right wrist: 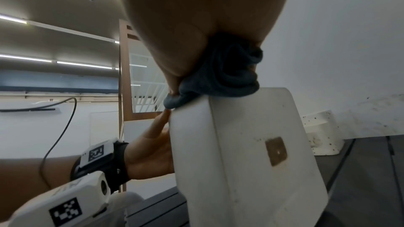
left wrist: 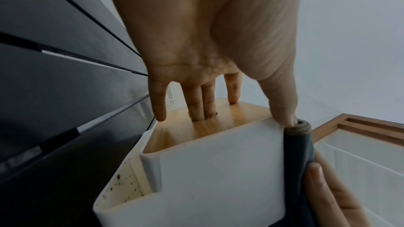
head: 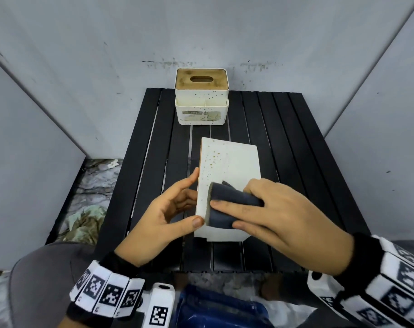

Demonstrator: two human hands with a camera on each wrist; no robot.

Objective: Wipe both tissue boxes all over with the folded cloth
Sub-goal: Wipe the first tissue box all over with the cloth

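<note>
The near tissue box [head: 232,162], white with gold specks, lies on its side on the black slatted table [head: 284,138]. My left hand [head: 177,204] grips its left end. Two fingers [left wrist: 203,106] reach into the slot of the wooden lid, and the thumb sits on the upper edge. My right hand [head: 272,209] holds the folded dark grey cloth [head: 234,202] and presses it on the box's upper face near the front left corner. The second tissue box [head: 201,107] stands upright at the table's back edge, untouched.
Grey walls close in the table behind and on both sides. Crumpled sheeting [head: 90,197] covers the floor to the left. A blue item [head: 213,308] lies below the table's near edge.
</note>
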